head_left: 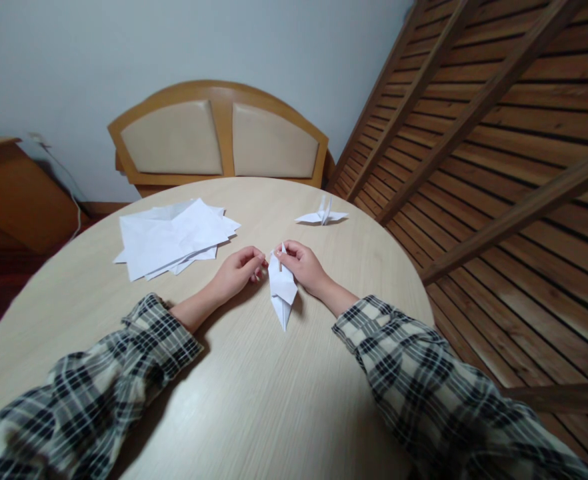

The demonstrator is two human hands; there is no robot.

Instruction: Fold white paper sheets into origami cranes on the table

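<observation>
A partly folded white paper crane (283,292) is upright or slightly tilted above the middle of the table, its lower end a narrow point. My right hand (304,263) pinches its upper right edge between thumb and fingers. Just left of the paper is my left hand (241,272), fingers curled and thumb tip against the index finger. A small gap seems to separate it from the paper, and nothing shows in its grip. Farther back on the right stands a finished white origami crane (323,217) with spread wings.
A loose stack of white paper sheets (169,240) lies at the left back of the round wooden table (254,400). Behind the table is a padded wooden headboard (227,133). Slatted wooden panelling (499,220) slopes along the right, and a wooden cabinet (14,193) stands at far left.
</observation>
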